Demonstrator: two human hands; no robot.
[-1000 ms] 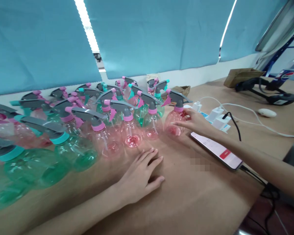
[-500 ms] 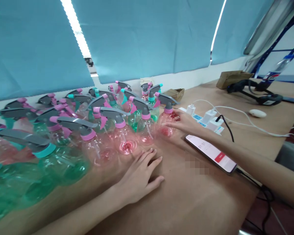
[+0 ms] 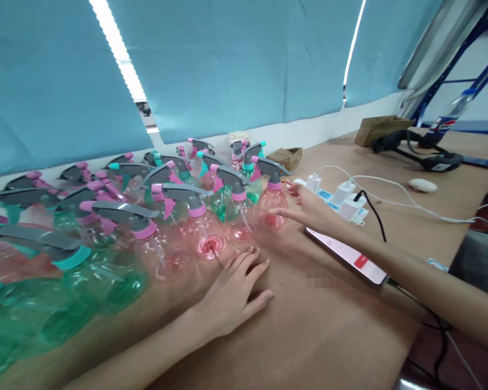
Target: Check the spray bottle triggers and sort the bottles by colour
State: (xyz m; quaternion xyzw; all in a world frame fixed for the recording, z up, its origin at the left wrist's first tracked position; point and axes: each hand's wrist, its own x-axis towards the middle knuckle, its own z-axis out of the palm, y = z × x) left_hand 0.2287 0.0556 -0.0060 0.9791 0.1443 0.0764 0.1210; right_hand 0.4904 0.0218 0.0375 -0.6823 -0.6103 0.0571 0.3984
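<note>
My left hand [image 3: 236, 292] lies flat on the brown tabletop [image 3: 309, 336], fingers spread, in front of the clear pink spray bottles. Its fingertips are close to the base of a pink spray bottle [image 3: 205, 230] with a grey trigger head. My right hand [image 3: 311, 208] is open beside the rightmost pink spray bottle [image 3: 271, 203]. Its thumb reaches across the front of that bottle, and the other fingers stand apart from it. Whether the thumb touches the bottle I cannot tell. A green spray bottle [image 3: 109, 276] with a turquoise collar stands at the left.
Several more pink and green spray bottles crowd the table's left side. Below my right forearm lies a lit phone [image 3: 350, 257]. Behind it are a power strip with white chargers [image 3: 344, 195], cables, a white mouse [image 3: 423, 185], a cardboard box [image 3: 380, 130] and a cola bottle [image 3: 447, 119].
My right hand's fingers have opened away from the rightmost pink spray bottle. My left hand stays put. The view has shifted slightly, moving the background left.
</note>
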